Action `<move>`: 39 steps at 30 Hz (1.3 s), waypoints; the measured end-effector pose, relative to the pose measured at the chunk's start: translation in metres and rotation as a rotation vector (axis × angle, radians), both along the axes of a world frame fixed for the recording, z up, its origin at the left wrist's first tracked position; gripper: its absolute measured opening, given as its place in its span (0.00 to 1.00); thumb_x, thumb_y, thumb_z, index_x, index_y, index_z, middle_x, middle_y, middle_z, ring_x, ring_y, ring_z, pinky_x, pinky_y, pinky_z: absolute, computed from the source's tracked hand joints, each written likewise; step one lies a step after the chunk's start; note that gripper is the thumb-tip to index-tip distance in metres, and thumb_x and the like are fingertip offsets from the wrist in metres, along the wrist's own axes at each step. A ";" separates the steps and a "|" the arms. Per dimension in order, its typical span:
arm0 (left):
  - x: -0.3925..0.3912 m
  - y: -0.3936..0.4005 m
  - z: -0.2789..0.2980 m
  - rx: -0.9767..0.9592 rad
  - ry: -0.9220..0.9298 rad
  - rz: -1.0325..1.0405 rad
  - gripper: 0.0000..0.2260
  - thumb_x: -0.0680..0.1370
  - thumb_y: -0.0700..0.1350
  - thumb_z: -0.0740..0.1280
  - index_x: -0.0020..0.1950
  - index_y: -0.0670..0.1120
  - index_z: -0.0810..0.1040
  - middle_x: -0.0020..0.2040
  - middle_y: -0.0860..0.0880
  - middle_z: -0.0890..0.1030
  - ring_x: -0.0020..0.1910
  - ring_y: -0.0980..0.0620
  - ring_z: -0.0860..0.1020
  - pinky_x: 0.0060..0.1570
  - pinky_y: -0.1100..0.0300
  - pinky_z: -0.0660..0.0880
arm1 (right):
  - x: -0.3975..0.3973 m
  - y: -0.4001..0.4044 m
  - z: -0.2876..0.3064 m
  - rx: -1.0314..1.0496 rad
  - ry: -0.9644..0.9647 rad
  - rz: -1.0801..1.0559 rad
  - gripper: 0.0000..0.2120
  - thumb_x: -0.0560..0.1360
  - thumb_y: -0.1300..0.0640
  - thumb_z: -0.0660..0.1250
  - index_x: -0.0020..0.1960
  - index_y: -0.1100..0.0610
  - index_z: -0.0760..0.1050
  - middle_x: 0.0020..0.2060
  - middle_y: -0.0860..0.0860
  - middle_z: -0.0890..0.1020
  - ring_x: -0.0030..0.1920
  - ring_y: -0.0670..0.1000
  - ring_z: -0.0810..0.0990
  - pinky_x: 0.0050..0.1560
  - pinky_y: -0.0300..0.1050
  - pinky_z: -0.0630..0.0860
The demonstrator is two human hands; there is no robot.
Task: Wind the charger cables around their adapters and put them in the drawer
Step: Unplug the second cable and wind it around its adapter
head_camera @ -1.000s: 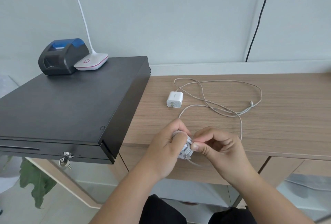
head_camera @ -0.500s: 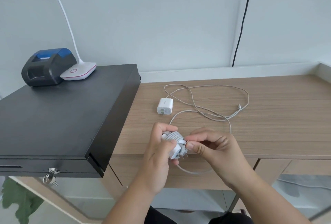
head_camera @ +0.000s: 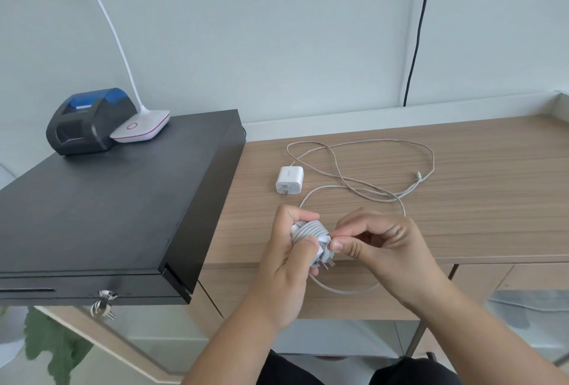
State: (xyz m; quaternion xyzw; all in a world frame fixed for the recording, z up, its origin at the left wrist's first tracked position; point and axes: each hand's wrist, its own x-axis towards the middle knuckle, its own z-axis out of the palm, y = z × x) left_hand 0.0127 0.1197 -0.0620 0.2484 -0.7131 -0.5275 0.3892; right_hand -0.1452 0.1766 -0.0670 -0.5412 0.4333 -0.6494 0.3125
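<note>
My left hand [head_camera: 288,255] grips a white adapter [head_camera: 311,238] wrapped in several turns of grey cable, prongs pointing down, above the desk's front edge. My right hand [head_camera: 378,243] pinches the cable beside the adapter with thumb and forefinger. A slack loop of that cable [head_camera: 348,289] hangs below the hands. A second white adapter [head_camera: 289,180] lies on the wooden desk [head_camera: 462,200] with its cable [head_camera: 369,166] spread loose behind and to the right. The black cash drawer [head_camera: 123,206] stands shut at the left, keys [head_camera: 103,306] in its lock.
A black and blue receipt printer [head_camera: 86,121] and a white lamp base [head_camera: 140,127] sit on the drawer's far end. A black wire [head_camera: 415,46] runs down the wall. A green leaf [head_camera: 52,344] shows below the drawer.
The view has shifted right and up. More turns of cable lie round the adapter, and the loose loop below the hands has grown shorter. The second adapter has not moved.
</note>
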 end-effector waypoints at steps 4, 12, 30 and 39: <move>0.004 -0.002 -0.002 -0.050 -0.034 -0.011 0.11 0.70 0.52 0.59 0.52 0.56 0.71 0.41 0.57 0.77 0.39 0.57 0.75 0.40 0.59 0.75 | 0.003 0.003 0.000 0.034 0.017 -0.031 0.03 0.65 0.63 0.76 0.38 0.62 0.84 0.36 0.57 0.84 0.38 0.52 0.82 0.40 0.39 0.77; -0.002 0.000 0.001 0.138 0.189 -0.011 0.11 0.69 0.52 0.63 0.49 0.52 0.75 0.41 0.53 0.79 0.40 0.53 0.77 0.42 0.55 0.73 | 0.013 0.010 0.010 0.015 -0.039 -0.053 0.05 0.66 0.61 0.75 0.42 0.60 0.85 0.37 0.58 0.85 0.39 0.58 0.83 0.43 0.45 0.79; -0.007 0.006 -0.014 0.169 0.195 0.033 0.10 0.72 0.53 0.62 0.52 0.55 0.73 0.45 0.49 0.82 0.47 0.48 0.77 0.52 0.49 0.73 | 0.020 0.003 0.007 0.075 0.072 -0.207 0.06 0.69 0.60 0.76 0.36 0.60 0.81 0.32 0.54 0.83 0.34 0.54 0.82 0.38 0.45 0.78; -0.016 -0.013 -0.018 0.470 0.480 0.091 0.18 0.68 0.40 0.59 0.58 0.46 0.73 0.49 0.42 0.78 0.49 0.48 0.81 0.50 0.53 0.78 | 0.023 -0.021 0.005 0.249 -0.311 -0.175 0.10 0.76 0.59 0.67 0.39 0.57 0.84 0.36 0.53 0.86 0.40 0.48 0.83 0.46 0.42 0.79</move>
